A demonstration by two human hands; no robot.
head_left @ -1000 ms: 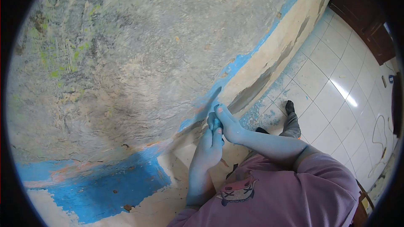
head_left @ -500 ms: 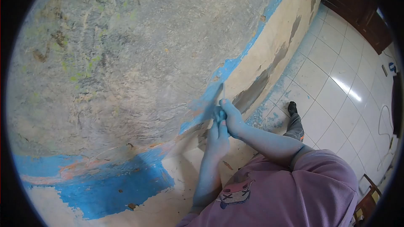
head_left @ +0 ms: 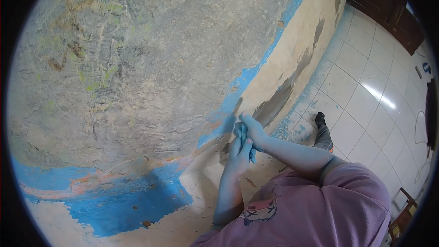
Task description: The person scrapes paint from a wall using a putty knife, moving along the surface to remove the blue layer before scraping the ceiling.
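Observation:
My right hand [head_left: 254,133] is closed, its thumb pointing up toward the wall. It seems to grip a thin-bladed scraper, almost fully hidden by my fingers. My left hand [head_left: 239,154] is closed just below, pressed against the fingers of my right hand at the tool's handle. Pale blue dust coats both hands and forearms. Both are close to the wall, beside a strip of blue paint [head_left: 234,92] with ragged edges. Cream plaster [head_left: 265,80] lies along one side of the strip, and rough grey wall [head_left: 160,73] along the other.
A larger patch of blue paint [head_left: 132,206] with flaking edges is at lower left. Blue flakes lie along the wall's foot on the white tiled floor [head_left: 352,68]. A dark wooden door [head_left: 388,4] is at upper right, and a wooden chair [head_left: 404,215] at lower right.
My hands have drawn slightly down from the blue strip, and the left has curled closer around the right. The blade seen above my right thumb is hardly visible now. The view has shifted slightly.

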